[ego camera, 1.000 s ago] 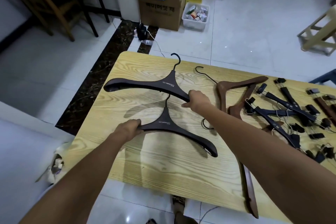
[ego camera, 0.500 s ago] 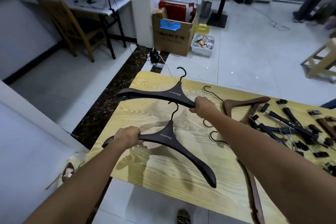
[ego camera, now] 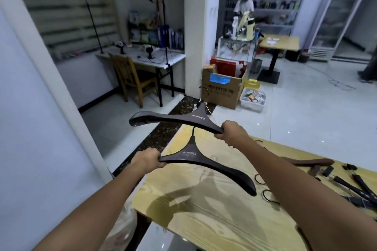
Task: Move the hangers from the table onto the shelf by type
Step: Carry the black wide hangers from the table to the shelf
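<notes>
Left hand [ego camera: 145, 160]: fingers wrapped round the left arm-end of the near dark hanger [ego camera: 204, 161]. Right hand [ego camera: 232, 132]: fingers clenched on the right arm-end of the far dark hanger [ego camera: 173, 118]. Both hung in the air over the desk's [ego camera: 204, 220] far-left corner, hooks pointing away; a brown wooden hanger [ego camera: 310, 162] and black clip hangers [ego camera: 357, 187] lay on the desk at right.

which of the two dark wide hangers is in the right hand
The farther, higher hanger, gripped by the right hand at its right tip; the left hand holds the nearer hanger.
</notes>
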{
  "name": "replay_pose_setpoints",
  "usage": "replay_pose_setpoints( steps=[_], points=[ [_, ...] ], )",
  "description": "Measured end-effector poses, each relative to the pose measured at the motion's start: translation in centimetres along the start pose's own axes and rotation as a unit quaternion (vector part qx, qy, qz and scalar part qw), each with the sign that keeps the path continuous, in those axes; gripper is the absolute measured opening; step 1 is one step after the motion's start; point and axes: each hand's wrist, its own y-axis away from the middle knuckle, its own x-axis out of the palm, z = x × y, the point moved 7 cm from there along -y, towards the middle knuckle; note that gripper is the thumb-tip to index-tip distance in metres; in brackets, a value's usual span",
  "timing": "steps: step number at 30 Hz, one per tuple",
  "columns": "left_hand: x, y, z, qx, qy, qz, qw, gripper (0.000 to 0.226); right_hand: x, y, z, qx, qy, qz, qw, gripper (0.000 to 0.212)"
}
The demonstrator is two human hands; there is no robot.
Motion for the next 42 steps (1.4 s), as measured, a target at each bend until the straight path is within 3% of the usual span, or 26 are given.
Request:
replay_pose_setpoints(
  steps=[21, 34, 42],
  points=[
    [-11.8, 10.3, 11.4, -0.167, -0.056, -0.107, 0.979, 0.038, -4.4, 0.6, 18.2, -0.204, 0.000, -0.044, 0.978, 0.031],
    [-10.6, 22.7, 14.1, -0.325, -0.061, -0.118, 0.937, 0.037, -1.6, 4.0, 25.4, -0.331, -0.015, 0.012, 0.944, 0.029],
    [-5.6, 35.6, 13.5, -0.451, -0.032, -0.093, 0.887, 0.035, 3.1, 12.7, 30.7, -0.447, -0.014, 0.078, 0.891, 0.022]
  ],
)
